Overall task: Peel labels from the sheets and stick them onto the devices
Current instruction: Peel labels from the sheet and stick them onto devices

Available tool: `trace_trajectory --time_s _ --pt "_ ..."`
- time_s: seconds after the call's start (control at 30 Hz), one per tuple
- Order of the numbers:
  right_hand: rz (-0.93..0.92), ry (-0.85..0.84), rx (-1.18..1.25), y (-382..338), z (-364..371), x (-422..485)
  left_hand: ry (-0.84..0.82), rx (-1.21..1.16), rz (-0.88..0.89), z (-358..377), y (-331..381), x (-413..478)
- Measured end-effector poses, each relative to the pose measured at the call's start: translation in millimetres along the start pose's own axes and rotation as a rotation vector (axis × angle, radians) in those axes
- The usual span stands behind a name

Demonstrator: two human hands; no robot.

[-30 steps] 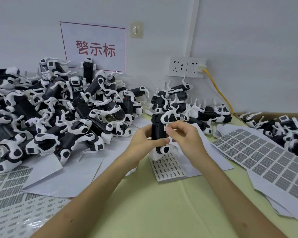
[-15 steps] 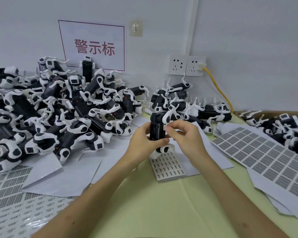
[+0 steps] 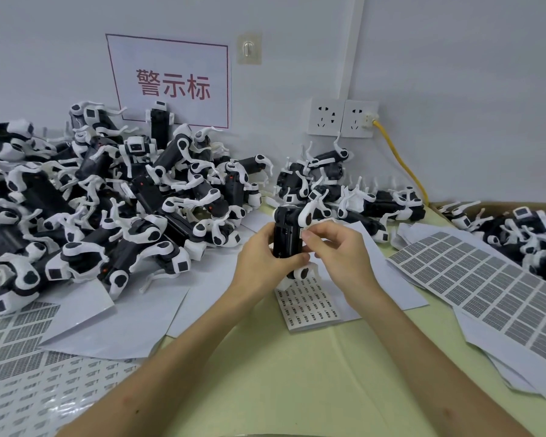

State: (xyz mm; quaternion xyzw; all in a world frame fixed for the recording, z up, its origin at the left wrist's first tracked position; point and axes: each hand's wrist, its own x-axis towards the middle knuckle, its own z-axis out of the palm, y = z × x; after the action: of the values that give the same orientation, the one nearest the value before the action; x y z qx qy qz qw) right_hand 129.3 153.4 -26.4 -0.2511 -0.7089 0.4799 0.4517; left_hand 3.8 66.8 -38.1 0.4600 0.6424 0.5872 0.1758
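Sticking looks like the step in hand: the left hand (image 3: 262,260) closes its grip round one black-and-white device (image 3: 287,238), upright above the tabletop (image 3: 297,373), while the right hand (image 3: 338,257) pinches a small label (image 3: 306,232) against its side. Next it likely needs pressing flat and square. Counted: a heap (image 3: 123,216) of dozens, beyond tallying, and three printed sheets: left sheet (image 3: 13,335), centre sheet (image 3: 309,307), right sheet (image 3: 486,285).

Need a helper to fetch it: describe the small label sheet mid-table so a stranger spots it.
From the wall sockets, come straight down past the small pile of devices to the device held in the left hand. The sheet lies just beneath it. Unlike the big sheets of grey blocks to its right, it is small, with rows of tiny dark print.
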Motion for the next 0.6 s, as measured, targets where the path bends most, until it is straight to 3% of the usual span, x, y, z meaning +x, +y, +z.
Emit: trace_trajectory --time_s 0.6 --pt "0.007 -0.001 0.013 0.5 -1.2 0.9 0.004 0.011 -0.002 -0.7 1.3 -1.4"
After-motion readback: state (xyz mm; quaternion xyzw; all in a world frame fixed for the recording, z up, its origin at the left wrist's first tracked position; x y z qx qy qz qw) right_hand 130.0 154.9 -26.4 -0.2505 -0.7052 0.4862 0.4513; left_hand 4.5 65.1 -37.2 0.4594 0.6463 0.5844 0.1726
